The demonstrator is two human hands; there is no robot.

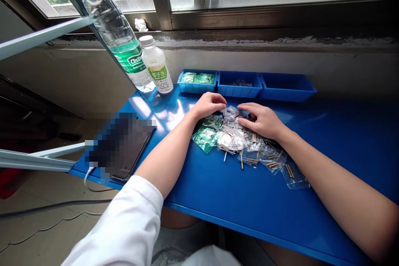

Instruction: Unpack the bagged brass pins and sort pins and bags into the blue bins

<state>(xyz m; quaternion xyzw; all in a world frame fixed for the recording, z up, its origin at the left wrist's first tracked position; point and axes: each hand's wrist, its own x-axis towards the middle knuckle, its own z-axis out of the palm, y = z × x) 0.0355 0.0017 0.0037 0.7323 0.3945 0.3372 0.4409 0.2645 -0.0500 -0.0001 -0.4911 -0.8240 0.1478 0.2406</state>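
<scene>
On the blue table lies a heap of small clear plastic bags (231, 138), with thin gold-and-dark metal pins inside several of them. My left hand (209, 105) rests at the heap's far left side, its fingers curved and slightly apart, with nothing visible held. Over the right side of the heap is my right hand (262, 120), thumb and fingers spread, the fingertips touching or just above the bags. Green-tinted bags (205, 138) lie below my left hand. A few loose pins (241, 160) stick out at the near edge.
Behind the heap, three joined blue bins stand along the wall: the left bin (197, 88) holds green packets, the middle bin (239, 91) dark small items, the right bin (288, 95) shows no contents. A large water bottle (129, 56), a white bottle (158, 66) and a dark tablet-like object (132, 153) are at left.
</scene>
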